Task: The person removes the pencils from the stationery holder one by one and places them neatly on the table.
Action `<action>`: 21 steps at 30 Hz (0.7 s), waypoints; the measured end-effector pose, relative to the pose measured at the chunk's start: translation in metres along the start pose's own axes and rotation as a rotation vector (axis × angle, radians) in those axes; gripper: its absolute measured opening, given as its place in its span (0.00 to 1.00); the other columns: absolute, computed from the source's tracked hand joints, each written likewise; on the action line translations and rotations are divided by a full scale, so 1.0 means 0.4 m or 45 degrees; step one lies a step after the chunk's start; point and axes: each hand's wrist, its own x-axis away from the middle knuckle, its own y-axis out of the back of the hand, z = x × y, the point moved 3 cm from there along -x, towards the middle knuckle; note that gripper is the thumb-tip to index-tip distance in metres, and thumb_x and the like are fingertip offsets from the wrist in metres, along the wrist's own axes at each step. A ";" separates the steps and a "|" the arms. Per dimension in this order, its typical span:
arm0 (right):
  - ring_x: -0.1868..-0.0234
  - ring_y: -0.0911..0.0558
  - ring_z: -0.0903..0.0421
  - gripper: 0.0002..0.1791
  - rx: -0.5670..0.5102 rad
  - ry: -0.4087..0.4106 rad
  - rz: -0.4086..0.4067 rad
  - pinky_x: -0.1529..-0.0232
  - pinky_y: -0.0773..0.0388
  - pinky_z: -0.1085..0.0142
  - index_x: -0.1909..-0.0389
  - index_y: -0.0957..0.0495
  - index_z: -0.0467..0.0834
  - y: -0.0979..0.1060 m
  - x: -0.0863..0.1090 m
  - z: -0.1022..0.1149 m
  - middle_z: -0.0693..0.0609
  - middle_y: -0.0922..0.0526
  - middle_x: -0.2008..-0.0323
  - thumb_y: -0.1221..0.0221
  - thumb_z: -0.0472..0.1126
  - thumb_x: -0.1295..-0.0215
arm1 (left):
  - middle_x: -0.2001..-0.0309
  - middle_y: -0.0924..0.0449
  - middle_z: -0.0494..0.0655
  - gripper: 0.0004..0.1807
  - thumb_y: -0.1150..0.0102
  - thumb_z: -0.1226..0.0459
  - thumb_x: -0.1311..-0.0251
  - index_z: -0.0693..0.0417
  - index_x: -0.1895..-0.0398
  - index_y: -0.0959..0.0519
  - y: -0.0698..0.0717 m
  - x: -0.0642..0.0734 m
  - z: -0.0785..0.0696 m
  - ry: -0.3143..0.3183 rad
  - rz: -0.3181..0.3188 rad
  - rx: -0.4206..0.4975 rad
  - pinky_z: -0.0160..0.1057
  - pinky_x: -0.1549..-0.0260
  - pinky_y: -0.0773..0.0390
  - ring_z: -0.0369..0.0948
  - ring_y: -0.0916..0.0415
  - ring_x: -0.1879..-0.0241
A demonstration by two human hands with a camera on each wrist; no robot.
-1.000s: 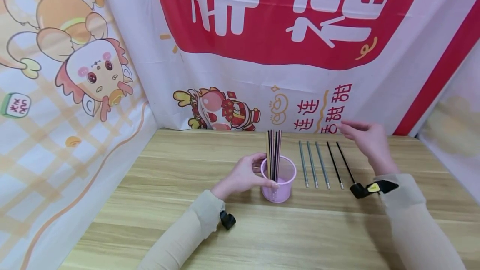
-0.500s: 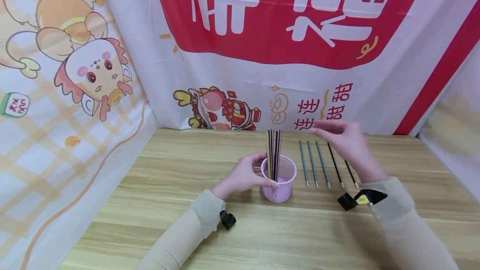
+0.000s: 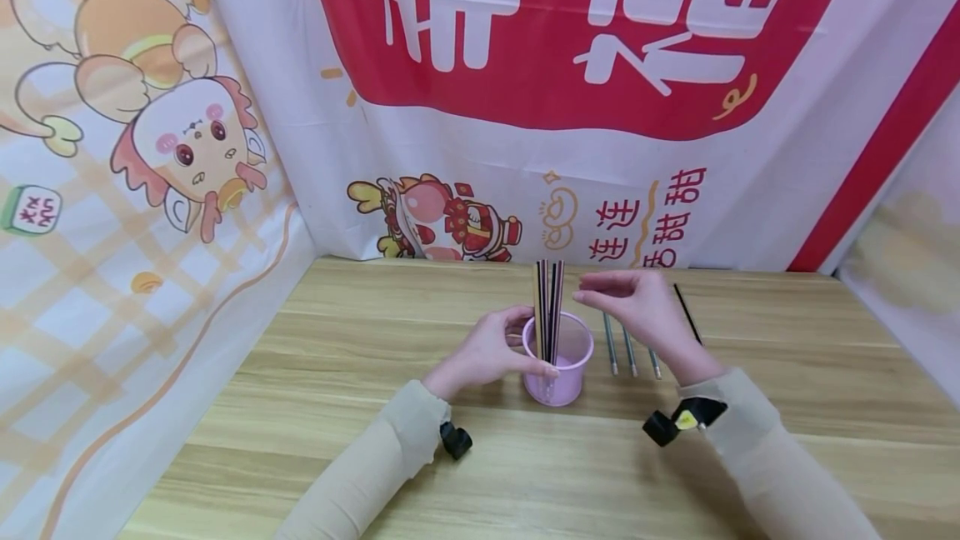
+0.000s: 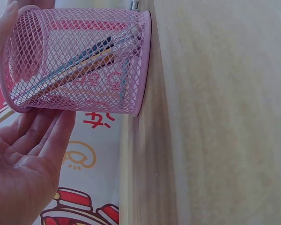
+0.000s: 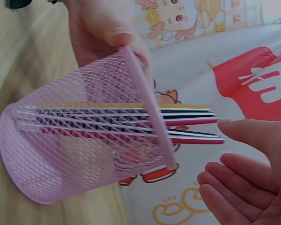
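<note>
My left hand (image 3: 483, 354) holds a pink mesh pencil cup (image 3: 561, 390) by its side, thumb at the front of the rim and fingers behind. Several pencils (image 5: 194, 121) lean together inside the cup, yellow, black and dark red striped, their eraser ends at the bottom. To the right of their upper ends is my right hand (image 3: 648, 311), thumb and fingers apart with nothing between them. In the right wrist view, one of its fingertips (image 5: 225, 124) overlaps the end of a dark red pencil. Through the mesh in the left wrist view, the pencils slant across the cup (image 4: 140, 93).
On the wooden table (image 3: 375, 457), blue-grey pencils (image 3: 611, 348) lie in a row right of the cup, partly hidden by the right hand. A black pencil (image 3: 686, 313) shows beyond that hand. Printed cloth (image 3: 442, 132) hangs at the back and left.
My right hand has moved left and a little down, from over the far right pencils to beside the cup. The left hand and cup have stayed put.
</note>
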 end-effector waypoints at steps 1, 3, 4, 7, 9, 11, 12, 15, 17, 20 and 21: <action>0.52 0.14 0.52 0.27 -0.004 -0.001 0.003 0.47 0.17 0.56 0.48 0.14 0.43 -0.008 0.000 -0.004 0.50 0.12 0.53 0.26 0.57 0.42 | 0.46 0.18 0.42 0.48 0.14 0.59 0.59 0.57 0.32 0.28 0.000 0.000 0.001 -0.001 0.000 0.004 0.39 0.45 0.21 0.38 0.20 0.48; 0.53 0.13 0.52 0.25 -0.020 0.005 0.008 0.49 0.17 0.58 0.48 0.14 0.41 -0.022 -0.001 -0.012 0.48 0.12 0.53 0.26 0.53 0.41 | 0.46 0.18 0.41 0.48 0.14 0.58 0.60 0.57 0.32 0.28 -0.001 -0.001 0.002 -0.005 0.001 0.008 0.40 0.44 0.21 0.38 0.20 0.48; 0.53 0.13 0.52 0.25 -0.028 0.007 0.012 0.49 0.17 0.60 0.48 0.14 0.41 -0.029 -0.001 -0.015 0.48 0.12 0.53 0.26 0.52 0.41 | 0.46 0.18 0.41 0.48 0.14 0.58 0.60 0.57 0.32 0.27 -0.001 -0.002 0.002 -0.006 0.001 0.008 0.41 0.44 0.21 0.38 0.20 0.48; 0.54 0.13 0.51 0.23 -0.050 -0.004 0.006 0.51 0.16 0.62 0.49 0.14 0.40 -0.049 -0.001 -0.025 0.47 0.12 0.53 0.26 0.48 0.41 | 0.46 0.18 0.42 0.48 0.14 0.58 0.60 0.57 0.32 0.27 0.000 -0.003 0.002 -0.010 -0.001 0.004 0.41 0.44 0.21 0.40 0.20 0.47; 0.54 0.13 0.51 0.22 -0.064 -0.006 0.000 0.52 0.16 0.62 0.50 0.14 0.39 -0.059 0.001 -0.030 0.46 0.12 0.54 0.25 0.47 0.41 | 0.46 0.18 0.42 0.48 0.14 0.58 0.60 0.57 0.32 0.27 0.000 -0.003 0.002 -0.011 -0.001 0.005 0.41 0.44 0.21 0.42 0.20 0.47; 0.54 0.13 0.51 0.22 -0.071 -0.009 -0.007 0.52 0.16 0.62 0.50 0.13 0.40 -0.068 0.003 -0.035 0.47 0.12 0.54 0.25 0.47 0.42 | 0.45 0.19 0.43 0.48 0.14 0.58 0.60 0.57 0.32 0.28 0.001 -0.002 0.001 -0.009 -0.003 0.000 0.39 0.45 0.21 0.43 0.20 0.46; 0.54 0.13 0.51 0.21 -0.076 -0.008 -0.007 0.52 0.16 0.63 0.50 0.13 0.40 -0.072 0.003 -0.037 0.47 0.12 0.54 0.25 0.47 0.42 | 0.45 0.19 0.43 0.48 0.14 0.58 0.60 0.57 0.32 0.28 0.001 -0.002 0.001 -0.007 -0.003 -0.002 0.38 0.45 0.21 0.43 0.20 0.46; 0.55 0.13 0.51 0.20 -0.104 0.007 -0.008 0.53 0.16 0.63 0.51 0.13 0.41 -0.083 0.002 -0.043 0.48 0.11 0.55 0.25 0.46 0.42 | 0.45 0.19 0.43 0.48 0.14 0.58 0.59 0.56 0.32 0.28 0.001 -0.002 0.001 -0.002 -0.004 -0.015 0.36 0.46 0.21 0.42 0.20 0.47; 0.54 0.13 0.52 0.19 -0.126 0.017 -0.012 0.52 0.16 0.64 0.52 0.12 0.41 -0.087 0.002 -0.046 0.49 0.11 0.56 0.25 0.45 0.42 | 0.45 0.19 0.43 0.48 0.14 0.58 0.59 0.56 0.32 0.28 0.001 -0.001 0.000 0.000 -0.006 -0.026 0.36 0.46 0.21 0.40 0.20 0.47; 0.52 0.14 0.52 0.18 -0.146 0.023 -0.021 0.50 0.17 0.65 0.53 0.12 0.42 -0.092 0.002 -0.049 0.49 0.11 0.56 0.25 0.45 0.41 | 0.45 0.19 0.42 0.48 0.14 0.58 0.59 0.56 0.31 0.28 0.001 -0.002 -0.001 0.002 -0.007 -0.032 0.35 0.46 0.21 0.39 0.20 0.48; 0.51 0.14 0.52 0.17 -0.150 0.021 -0.027 0.50 0.18 0.64 0.53 0.12 0.42 -0.093 0.003 -0.049 0.50 0.11 0.56 0.25 0.45 0.41 | 0.45 0.19 0.42 0.49 0.14 0.58 0.60 0.56 0.31 0.28 0.001 -0.002 -0.002 0.003 -0.006 -0.034 0.35 0.46 0.21 0.38 0.20 0.48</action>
